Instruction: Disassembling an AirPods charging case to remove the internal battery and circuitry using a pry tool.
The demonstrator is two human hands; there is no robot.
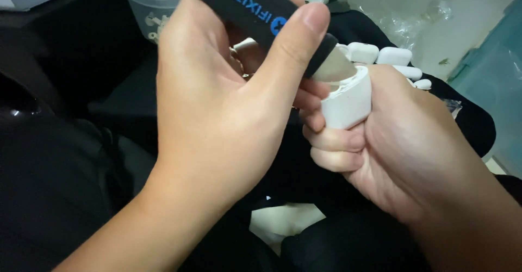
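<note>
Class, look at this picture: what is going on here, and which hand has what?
A person works with both bare hands over their lap. The left hand holds a black-handled prying tool, thumb pressed along the handle, with its metal blade set into the top of a small white case. The right hand is wrapped round that case, gripping it upright. Behind the hands lie several more white cases on a dark cloth, and a clear plastic cup stands at upper left.

Pry tool: black handle with blue print, flat metal blade, slanting down to the right, tip pushed into the case's top.
Earbud case: small, white, rounded plastic, roughly upright, held in the air over the lap, top edge chipped.
</note>
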